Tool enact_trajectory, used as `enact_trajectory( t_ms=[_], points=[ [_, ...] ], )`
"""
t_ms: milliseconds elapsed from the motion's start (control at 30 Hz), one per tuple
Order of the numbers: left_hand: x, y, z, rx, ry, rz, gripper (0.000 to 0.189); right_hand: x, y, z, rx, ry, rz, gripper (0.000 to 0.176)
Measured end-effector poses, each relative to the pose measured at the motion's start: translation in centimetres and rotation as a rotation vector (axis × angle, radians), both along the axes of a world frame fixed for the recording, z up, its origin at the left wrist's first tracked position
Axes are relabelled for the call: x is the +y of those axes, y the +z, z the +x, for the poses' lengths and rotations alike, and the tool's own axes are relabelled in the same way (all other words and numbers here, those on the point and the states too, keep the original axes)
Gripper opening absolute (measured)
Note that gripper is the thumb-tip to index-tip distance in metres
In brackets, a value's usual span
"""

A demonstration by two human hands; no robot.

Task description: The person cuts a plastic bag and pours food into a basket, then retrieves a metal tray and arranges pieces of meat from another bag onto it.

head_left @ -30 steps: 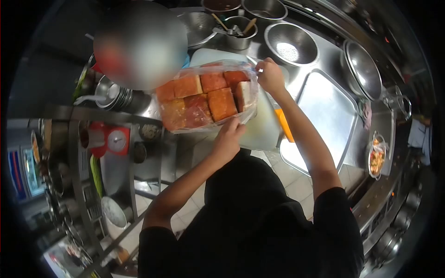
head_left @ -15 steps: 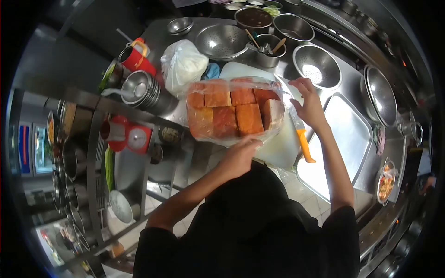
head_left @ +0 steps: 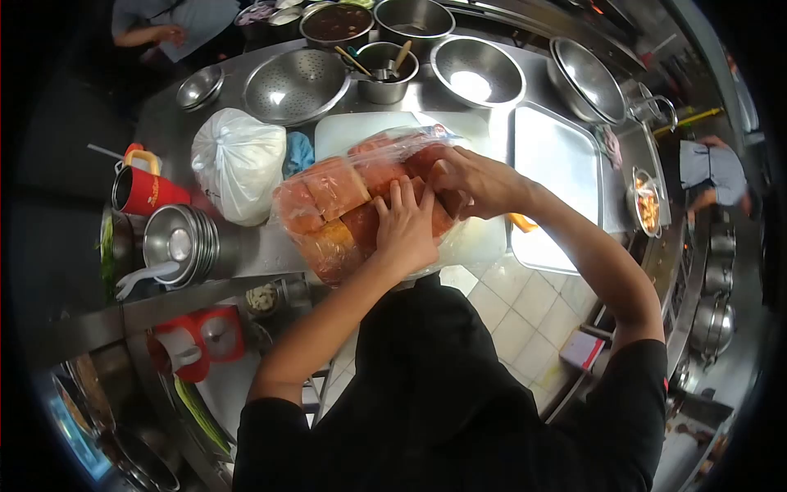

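A clear plastic bag [head_left: 316, 239] lies tilted on the work table, packed with several reddish-brown blocks [head_left: 338, 182] that look like meat. My left hand [head_left: 406, 230] is open, its fingers spread over the blocks near the middle of the bag. At the bag's right end my right hand [head_left: 484, 182] is closed, with curled fingers at the plastic; its fingertips are partly hidden. Beneath the bag is a white cutting board [head_left: 484, 238]. The orange knife handle [head_left: 520, 222] shows only in part below my right forearm.
A metal tray [head_left: 557, 164] lies to the right. Behind stand a colander [head_left: 297, 86], a pot with utensils [head_left: 385, 86] and a steel bowl [head_left: 478, 72]. On the left are a tied white bag [head_left: 239, 164], a red cup [head_left: 147, 190] and stacked bowls [head_left: 180, 242]. Other people stand at the far edges.
My left hand has gone from the bag's near edge onto the blocks. The right hand has come down to the bag's right end. The bag now lies more tilted, and the view has shifted.
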State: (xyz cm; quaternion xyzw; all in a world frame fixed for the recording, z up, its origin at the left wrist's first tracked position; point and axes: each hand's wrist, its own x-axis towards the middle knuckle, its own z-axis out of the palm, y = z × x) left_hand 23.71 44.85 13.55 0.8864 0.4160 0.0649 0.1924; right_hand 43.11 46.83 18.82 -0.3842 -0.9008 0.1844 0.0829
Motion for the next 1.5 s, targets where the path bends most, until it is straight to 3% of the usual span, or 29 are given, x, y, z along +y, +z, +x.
enact_trajectory(
  t_ms=[233, 300, 367, 567, 633, 767, 967, 1033, 1100, 1167, 1233, 1300, 1500],
  points=[
    [0.3, -1.3, 0.8, 0.071, 0.028, 0.085, 0.089, -0.2, 0.4, -0.5, -0.103, -0.035, -0.026, 0.049],
    [0.2, -0.6, 0.3, 0.028, -0.008, 0.044, 0.085, -0.4, 0.0, -0.1, -0.089, -0.01, -0.039, 0.077],
    [-1.0, -0.5, -0.3, -0.042, 0.033, 0.093, 0.082, -1.1, -0.4, 0.5, -0.02, 0.114, 0.143, 0.08],
    [-0.4, -1.1, -0.8, -0.07, -0.034, -0.004, 0.076, -2.1, 0.3, 0.2, 0.127, 0.014, 0.075, 0.066],
    [-0.7, -1.6, -0.5, -0.048, -0.026, 0.123, 0.075, -2.4, 0.3, 0.0, 0.158, -0.007, 0.073, 0.062],
    [-1.6, -1.1, 0.0, -0.048, 0.012, 0.111, 0.072, -3.5, -2.3, 0.2, 0.151, -0.123, 0.063, 0.059],
    [-2.5, 1.1, -0.7, -0.157, -0.019, 0.296, 0.063, -3.1, -2.1, 0.6, 0.446, -0.086, 0.029, 0.052],
    [-2.2, 3.7, -2.3, -0.25, 0.079, 0.246, 0.066, -3.4, -1.9, 0.4, 0.45, -0.077, 0.09, 0.044],
    [-0.4, 3.8, -4.3, -0.622, 0.099, 0.309, 0.07, -3.4, -2.0, 0.5, 0.451, -0.058, 0.102, 0.038],
    [0.3, 2.8, -6.3, -0.78, 0.214, 0.123, 0.074, -3.7, -2.4, 0.6, 0.259, -0.029, 0.14, 0.031],
    [0.1, 1.2, -7.2, -0.664, 0.29, 0.167, 0.077, -3.5, -2.2, 0.6, 0.294, 0.041, 0.172, 0.031],
    [-0.2, 0.0, -7.1, -0.658, 0.287, 0.239, 0.077, -3.7, -1.4, 0.6, 0.076, 0.073, 0.13, 0.048],
    [-0.3, -1.1, -7.1, -0.7, 0.318, 0.264, 0.081, -2.4, -1.7, 0.6, 0.176, 0.086, 0.067, 0.043]
  ],
)
